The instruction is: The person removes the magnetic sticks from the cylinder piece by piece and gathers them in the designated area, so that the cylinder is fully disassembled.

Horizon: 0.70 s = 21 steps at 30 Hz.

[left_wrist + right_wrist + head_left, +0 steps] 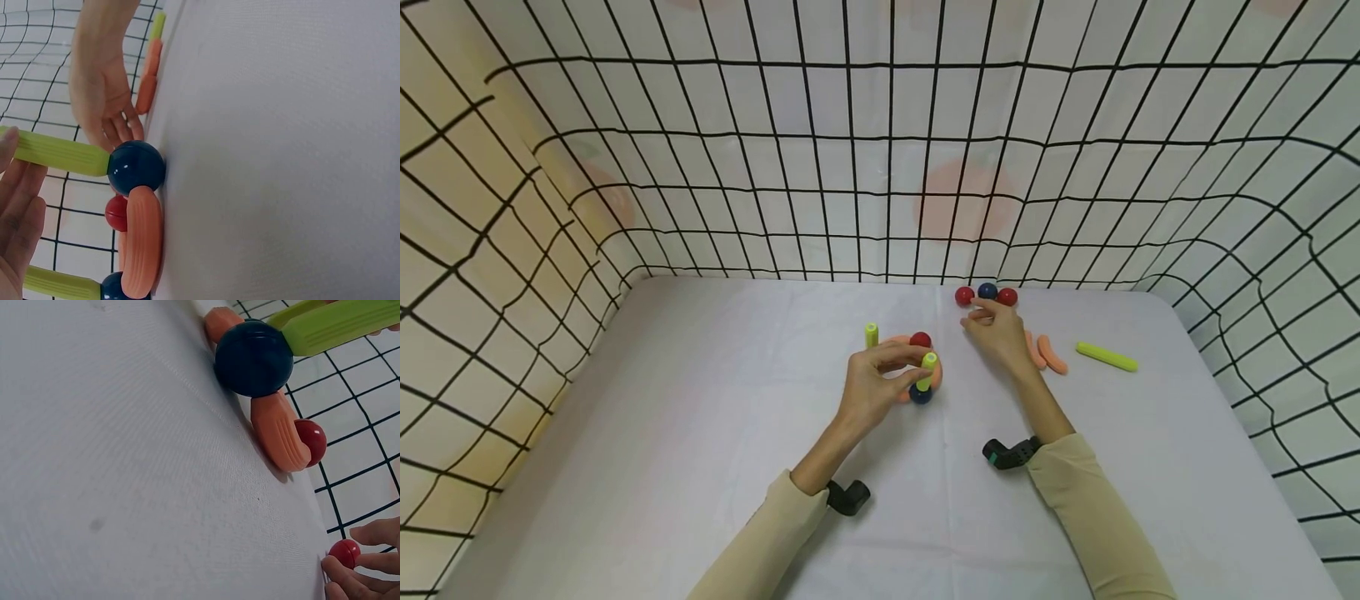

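My left hand [876, 383] pinches a yellow-green ribbed stick [927, 373] between thumb and fingers. The stick stands on a dark blue ball [136, 167], joined to curved orange pieces [144, 240] in a ring lying on the table. A red ball [920, 339] and a second upright yellow-green stick [871, 335] also belong to this ring. At the back, my right hand [997, 337] reaches to a loose red ball [345, 553], its fingers spread around it; firm contact is not visible. Another blue ball [987, 291] and red ball [1007, 297] sit beside it.
Right of my right hand lie two loose curved orange pieces [1052, 355] and a yellow-green stick [1107, 357]. A black wire grid [891, 192] rises along the back and sides of the white-covered table [700, 375].
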Each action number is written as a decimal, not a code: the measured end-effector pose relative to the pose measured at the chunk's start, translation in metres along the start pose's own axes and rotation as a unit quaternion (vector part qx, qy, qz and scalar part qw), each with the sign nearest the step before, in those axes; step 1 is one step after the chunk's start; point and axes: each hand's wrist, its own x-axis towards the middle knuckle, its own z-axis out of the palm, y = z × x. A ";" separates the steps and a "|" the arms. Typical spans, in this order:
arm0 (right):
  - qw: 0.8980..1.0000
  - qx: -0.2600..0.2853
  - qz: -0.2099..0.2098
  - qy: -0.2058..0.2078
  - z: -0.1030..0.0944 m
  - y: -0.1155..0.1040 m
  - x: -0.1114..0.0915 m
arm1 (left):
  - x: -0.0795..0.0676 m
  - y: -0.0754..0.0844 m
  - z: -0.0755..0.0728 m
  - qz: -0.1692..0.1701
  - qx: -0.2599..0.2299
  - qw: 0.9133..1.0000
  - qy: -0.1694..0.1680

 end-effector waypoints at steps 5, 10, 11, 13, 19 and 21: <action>1.000 -0.002 -0.008 -0.013 -0.001 -0.002 -0.002 | 0.000 0.001 0.000 -0.003 0.003 1.000 0.001; 0.998 -0.010 -0.038 -0.041 -0.006 -0.008 -0.011 | 0.000 0.001 -0.001 -0.003 0.001 1.000 0.003; 0.998 -0.009 -0.050 -0.046 -0.007 -0.011 -0.014 | 0.000 0.001 -0.001 -0.002 0.001 1.000 0.003; 0.995 -0.005 -0.078 -0.059 -0.010 -0.016 -0.022 | 0.000 0.000 -0.001 0.000 -0.002 1.000 0.002; 0.968 0.023 -0.227 -0.106 -0.021 -0.037 -0.056 | 0.000 0.002 -0.002 -0.005 0.010 1.000 -0.007; 0.951 0.029 -0.286 -0.115 -0.021 -0.042 -0.067 | 0.000 0.002 -0.002 -0.007 0.015 1.000 -0.012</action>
